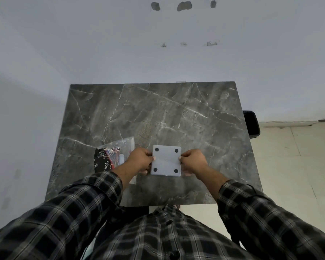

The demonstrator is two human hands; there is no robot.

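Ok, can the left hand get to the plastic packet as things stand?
Probably yes, once it lets go: the left hand grips the white square by its left edge. The plastic packet lies on the table right beside that hand, partly hidden by the wrist, with nothing on it.

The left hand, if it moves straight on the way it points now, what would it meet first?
The white square plate: the left hand grips its left edge. Beyond it probably comes the right hand on the opposite edge, though depth is unclear.
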